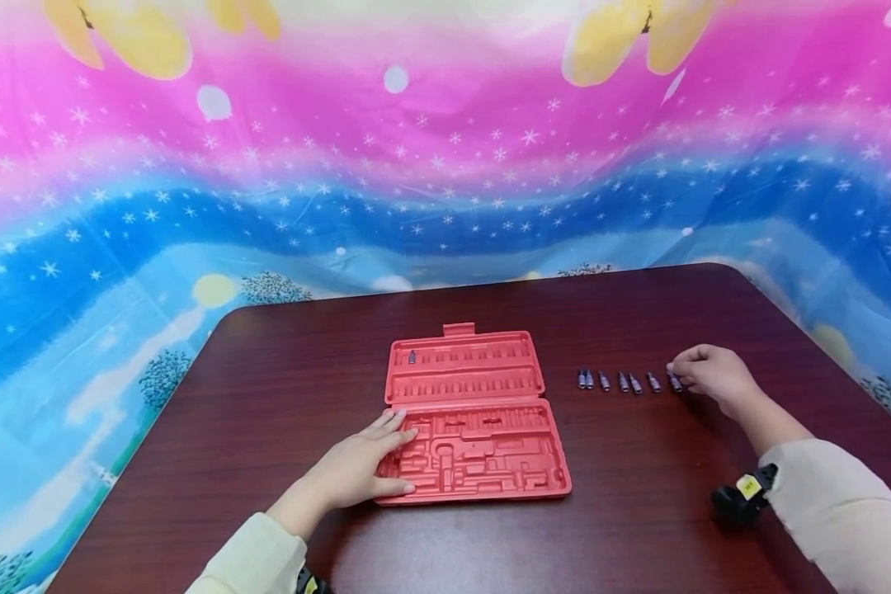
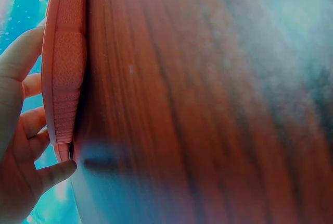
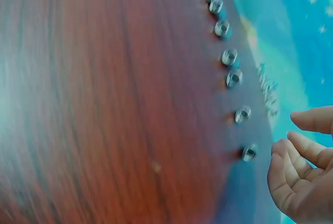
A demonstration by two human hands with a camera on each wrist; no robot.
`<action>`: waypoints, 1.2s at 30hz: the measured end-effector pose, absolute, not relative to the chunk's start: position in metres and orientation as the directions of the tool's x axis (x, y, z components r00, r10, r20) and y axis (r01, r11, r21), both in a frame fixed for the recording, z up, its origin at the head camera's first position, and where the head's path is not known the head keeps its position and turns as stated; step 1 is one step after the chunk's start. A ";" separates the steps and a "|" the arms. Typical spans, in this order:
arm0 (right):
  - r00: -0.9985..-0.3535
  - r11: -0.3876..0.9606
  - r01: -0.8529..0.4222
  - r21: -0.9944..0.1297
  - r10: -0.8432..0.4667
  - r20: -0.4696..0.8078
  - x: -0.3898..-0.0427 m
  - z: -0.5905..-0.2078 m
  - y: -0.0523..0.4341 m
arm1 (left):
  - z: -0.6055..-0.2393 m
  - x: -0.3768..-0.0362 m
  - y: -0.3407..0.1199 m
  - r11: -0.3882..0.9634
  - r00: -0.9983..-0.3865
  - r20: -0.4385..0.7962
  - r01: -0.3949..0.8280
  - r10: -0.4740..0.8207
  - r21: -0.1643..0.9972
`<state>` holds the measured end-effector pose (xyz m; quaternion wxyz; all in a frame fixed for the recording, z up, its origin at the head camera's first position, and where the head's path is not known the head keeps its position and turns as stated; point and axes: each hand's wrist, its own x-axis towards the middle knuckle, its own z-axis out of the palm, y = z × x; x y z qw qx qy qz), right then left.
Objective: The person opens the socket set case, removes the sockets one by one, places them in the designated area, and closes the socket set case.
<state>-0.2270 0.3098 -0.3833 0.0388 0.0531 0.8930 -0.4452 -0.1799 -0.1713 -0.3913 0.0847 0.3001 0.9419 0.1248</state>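
Observation:
A red plastic case [image 1: 483, 445] lies unfolded flat on the table, its moulded trays facing up. My left hand [image 1: 356, 466] rests on the left edge of its near half, fingers spread and fairly straight. One small dark bit [image 1: 412, 357] sits in the far half, at the upper left. To the right of the case, several small metal bit sockets [image 3: 234, 77] are lined up in a loose row. My right hand [image 1: 716, 378] is at the right end of that row, close by the last bit socket [image 3: 248, 153]. Its thumb and fingertips are apart.
The dark reddish-brown table [image 1: 230, 429] has a glossy top and rounded far corners. A patterned pink and blue cloth [image 1: 445, 165] hangs behind and along the sides. A black wrist camera [image 1: 738, 499] is strapped at the right sleeve.

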 end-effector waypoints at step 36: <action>-0.962 0.140 0.132 -0.981 -0.221 -0.161 -0.251 -0.365 0.149 | -0.393 -0.180 -0.170 0.780 -0.795 -0.068 0.568 0.603 0.263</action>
